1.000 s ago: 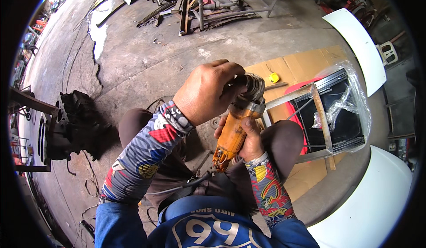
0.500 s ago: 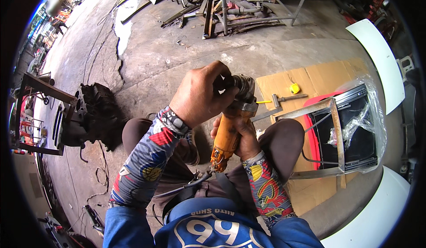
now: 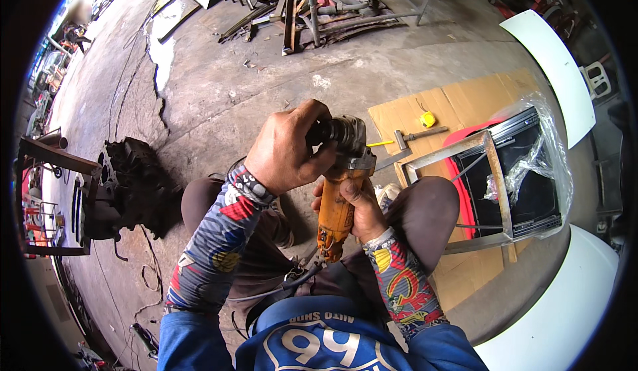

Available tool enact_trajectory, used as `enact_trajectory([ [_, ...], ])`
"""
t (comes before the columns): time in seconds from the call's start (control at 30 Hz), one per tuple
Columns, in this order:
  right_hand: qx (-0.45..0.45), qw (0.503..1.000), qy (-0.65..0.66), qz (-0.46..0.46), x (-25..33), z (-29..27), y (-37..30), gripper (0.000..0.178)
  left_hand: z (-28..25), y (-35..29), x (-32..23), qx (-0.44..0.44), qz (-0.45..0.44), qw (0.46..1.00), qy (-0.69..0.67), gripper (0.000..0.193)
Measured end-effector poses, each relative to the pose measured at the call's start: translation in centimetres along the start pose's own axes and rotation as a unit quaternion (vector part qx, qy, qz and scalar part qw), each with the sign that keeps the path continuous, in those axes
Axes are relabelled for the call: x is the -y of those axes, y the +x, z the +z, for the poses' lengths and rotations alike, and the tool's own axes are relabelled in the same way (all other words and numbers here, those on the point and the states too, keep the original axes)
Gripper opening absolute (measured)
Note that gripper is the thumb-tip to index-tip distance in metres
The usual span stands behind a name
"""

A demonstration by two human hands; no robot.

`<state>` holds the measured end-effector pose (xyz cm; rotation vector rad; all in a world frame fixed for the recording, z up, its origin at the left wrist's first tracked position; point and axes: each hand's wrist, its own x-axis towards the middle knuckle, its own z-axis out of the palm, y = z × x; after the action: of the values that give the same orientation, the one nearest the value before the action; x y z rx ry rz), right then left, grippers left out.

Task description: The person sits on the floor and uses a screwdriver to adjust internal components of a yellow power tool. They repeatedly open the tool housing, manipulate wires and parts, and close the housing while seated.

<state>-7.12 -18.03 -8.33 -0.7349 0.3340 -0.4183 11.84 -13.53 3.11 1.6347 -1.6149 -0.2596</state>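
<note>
An angle grinder with a worn orange body (image 3: pixel 336 213) and a grey metal gear head (image 3: pixel 356 146) is held up above my lap. My right hand (image 3: pixel 367 215) wraps round the body from the right, thumb across its front. Fingers and thumb of my left hand (image 3: pixel 282 146) close on a dark round fitting (image 3: pixel 321 132) at the side of the gear head. Their tips are partly hidden, and no disc shows on the tool. From the grinder's lower end a black power cord (image 3: pixel 296 281) runs off to the left across my lap.
Cardboard (image 3: pixel 458 108) to the right bears a hammer (image 3: pixel 420 134), a yellow tape measure (image 3: pixel 426 119), and a metal frame (image 3: pixel 500 184) over a plastic-wrapped black and red panel. A dark engine block (image 3: pixel 136 185) stands left. Scrap metal (image 3: pixel 339 12) lies beyond; white panels (image 3: pixel 555 72) edge the right.
The grinder stands slightly more upright, and both hands keep their hold on it. Floor objects have shifted leftward in the picture as the view turned.
</note>
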Motion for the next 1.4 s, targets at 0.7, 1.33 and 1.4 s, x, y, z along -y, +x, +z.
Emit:
enact_trajectory([
  [0.7,-0.023,0.999,-0.023,0.009,-1.5,-0.1,-0.5,0.067,-0.8,-2.6,0.5,0.025,-0.092,0.993,0.067,0.039],
  [1.33,-0.053,0.993,0.054,0.087,-3.3,-1.5,-2.3,0.062,2.9,-2.0,-0.5,0.012,-0.254,0.96,0.115,0.057],
  [1.4,-0.033,0.987,0.12,0.103,-3.3,-2.2,-2.7,0.059,4.3,-2.8,-0.5,-0.045,-0.285,0.954,0.076,0.048],
])
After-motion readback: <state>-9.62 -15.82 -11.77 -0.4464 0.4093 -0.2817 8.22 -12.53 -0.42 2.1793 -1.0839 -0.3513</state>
